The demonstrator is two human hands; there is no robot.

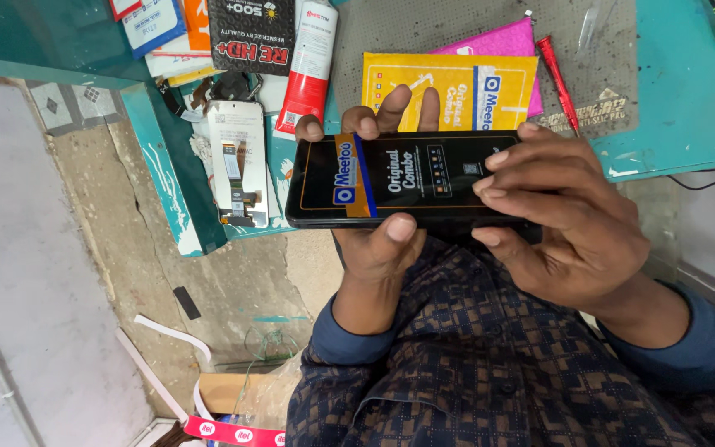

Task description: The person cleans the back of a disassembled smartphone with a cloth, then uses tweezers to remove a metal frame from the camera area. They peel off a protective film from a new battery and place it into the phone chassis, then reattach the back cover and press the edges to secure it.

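Black phone display panel, long rectangle held level and lengthwise, glossy dark face with a protective film carrying an orange-and-blue band near its left end and white printing in the middle. Left hand is clamped on the panel from below: thumb pressed on the near edge, fingertips curling over the far edge. Right hand is closed over the panel's right end, fingers lying flat on the face, thumb under the near edge. Both hands touch the panel, hands close but not touching each other as far as visible. Panel is held in the air just in front of the teal workbench, above the person's patterned dark shirt. Behind the panel on the bench: yellow padded envelope, pink envelope under it, grey work mat, red screwdriver right of the envelopes. Left of the panel: a bare phone screen assembly lying back side up with flex cable, red-and-white tube, black packet. Below-left of the panel: cracked concrete floor with scraps.
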